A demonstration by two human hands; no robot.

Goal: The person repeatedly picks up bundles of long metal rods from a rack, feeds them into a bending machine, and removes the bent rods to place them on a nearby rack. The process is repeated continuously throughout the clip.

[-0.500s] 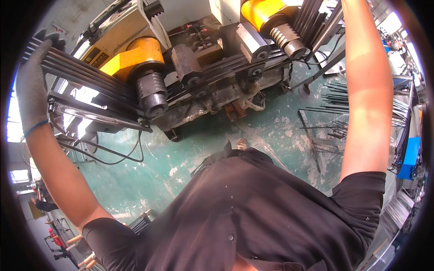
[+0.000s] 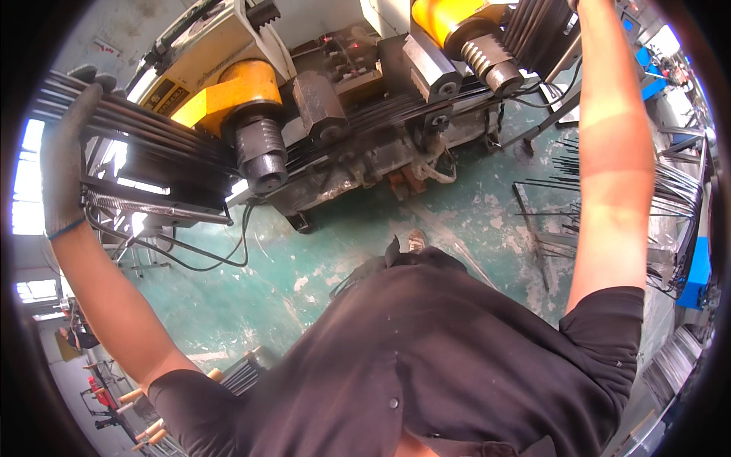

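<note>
My left hand (image 2: 67, 164), in a grey work glove, is closed around a bundle of long dark metal bars (image 2: 152, 120) at the upper left. The bars run to the right, past a yellow clamp unit (image 2: 247, 87) with a ridged steel cylinder (image 2: 260, 145), and on through the machine bed. My right arm (image 2: 615, 152) reaches up to the top edge, where the hand is cut off. Dark bars (image 2: 525, 30) at the upper right lie nearest to it, beside a second yellow clamp unit (image 2: 435, 19).
Two steel blocks (image 2: 318, 105) stand between the clamp units. Black cables (image 2: 205, 266) loop below the machine's left end. To the right, many thin rods (image 2: 670, 186) lie on a rack near a blue panel (image 2: 693, 270). The green floor (image 2: 251, 297) is worn.
My left hand has moved slightly right along with the bars, which look blurred now. My right arm has shifted up a little, and the whole view has drifted slightly.
</note>
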